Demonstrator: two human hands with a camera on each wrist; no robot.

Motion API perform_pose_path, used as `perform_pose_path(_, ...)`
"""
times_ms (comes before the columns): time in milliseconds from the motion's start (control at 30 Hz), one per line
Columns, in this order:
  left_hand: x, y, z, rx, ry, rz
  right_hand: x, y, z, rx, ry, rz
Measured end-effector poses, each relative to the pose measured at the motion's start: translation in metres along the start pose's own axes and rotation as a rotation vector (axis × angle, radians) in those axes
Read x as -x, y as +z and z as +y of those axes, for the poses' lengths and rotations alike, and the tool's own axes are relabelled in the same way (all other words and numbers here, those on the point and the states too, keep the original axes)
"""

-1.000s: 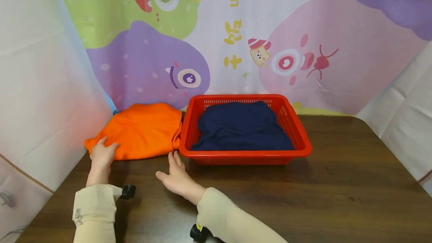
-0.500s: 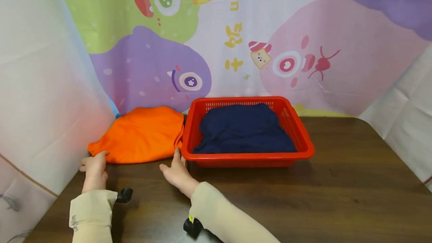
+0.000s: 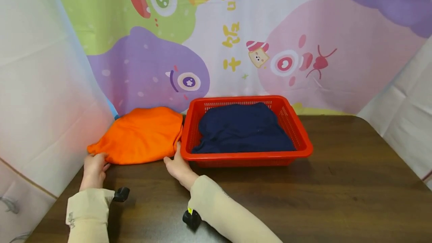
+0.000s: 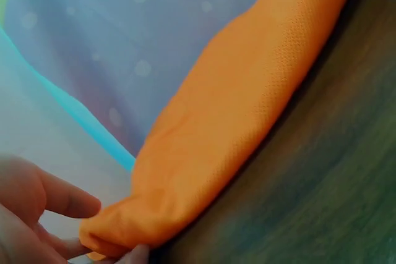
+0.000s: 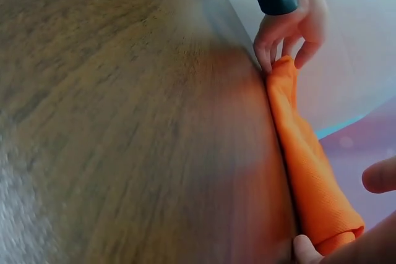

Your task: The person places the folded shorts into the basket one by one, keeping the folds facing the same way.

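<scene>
An orange cloth (image 3: 141, 134), folded into a soft flat bundle, lies on the table left of the red basket. My left hand (image 3: 94, 167) pinches its near left corner; in the left wrist view, fingers (image 4: 74, 201) lie on both sides of that corner. My right hand (image 3: 179, 166) is at the cloth's near right end, beside the basket. In the right wrist view, one right fingertip (image 5: 304, 248) is right at the cloth's lower edge, while another stands apart above it. The other right fingers are hidden.
A red plastic basket (image 3: 243, 156) with slotted walls holds a folded navy cloth (image 3: 243, 128). The brown wooden table (image 3: 337, 183) extends right and in front. A printed cartoon curtain (image 3: 233, 40) hangs behind, and white sheeting (image 3: 44, 85) closes the left side.
My left hand has moved off the cloth's top to its near left corner and now pinches it. My right hand has moved slightly forward, up to the cloth's right end.
</scene>
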State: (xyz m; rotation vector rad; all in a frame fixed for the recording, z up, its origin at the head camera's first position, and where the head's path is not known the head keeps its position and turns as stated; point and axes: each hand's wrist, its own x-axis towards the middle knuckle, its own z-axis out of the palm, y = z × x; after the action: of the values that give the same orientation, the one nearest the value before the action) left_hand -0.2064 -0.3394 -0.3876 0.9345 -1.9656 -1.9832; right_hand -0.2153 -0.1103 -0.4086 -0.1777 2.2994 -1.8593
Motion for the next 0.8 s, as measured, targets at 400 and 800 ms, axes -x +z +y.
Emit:
perform_pose_path(400, -0.006, -0.007, -0.002, -0.267, 0.129, 0.053, 0.013, 0.003, -0.002, 0.161, -0.012, -0.028)
perform_pose_path(800, -0.004, -0.011, -0.003, -0.460, 0.251, 0.112, 0.029, 0.002, 0.003, 0.402, -0.065, 0.015)
